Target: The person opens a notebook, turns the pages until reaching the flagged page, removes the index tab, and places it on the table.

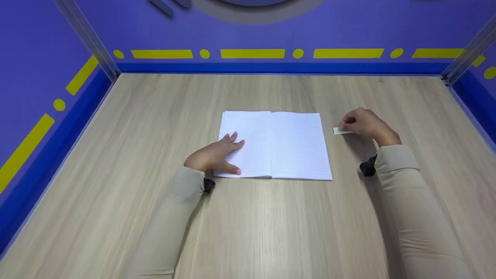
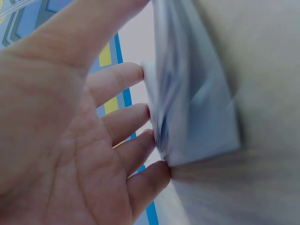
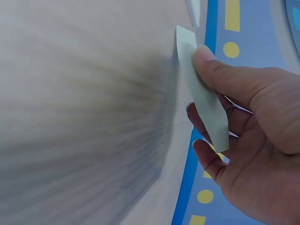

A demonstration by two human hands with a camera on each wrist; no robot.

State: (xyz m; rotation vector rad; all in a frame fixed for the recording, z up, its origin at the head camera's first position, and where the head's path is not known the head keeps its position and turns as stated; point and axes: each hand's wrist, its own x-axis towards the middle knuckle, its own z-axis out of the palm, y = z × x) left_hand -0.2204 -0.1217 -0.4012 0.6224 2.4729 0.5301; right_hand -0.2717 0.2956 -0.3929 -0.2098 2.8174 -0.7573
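An open notebook with faintly ruled white pages lies flat on the table. My left hand rests on its left page with fingers spread, the thumb near the lower edge. In the left wrist view the fingertips touch the notebook's pages along one side. To the right of the notebook, my right hand pinches a small pale green paper strip between thumb and fingers. The strip's end sticks out to the left of the fingertips, close over the table.
The wooden table is bounded by a blue-purple back wall with yellow dashes and dots. A similar wall stands along the left, and another at the right edge. Each wrist carries a small black camera.
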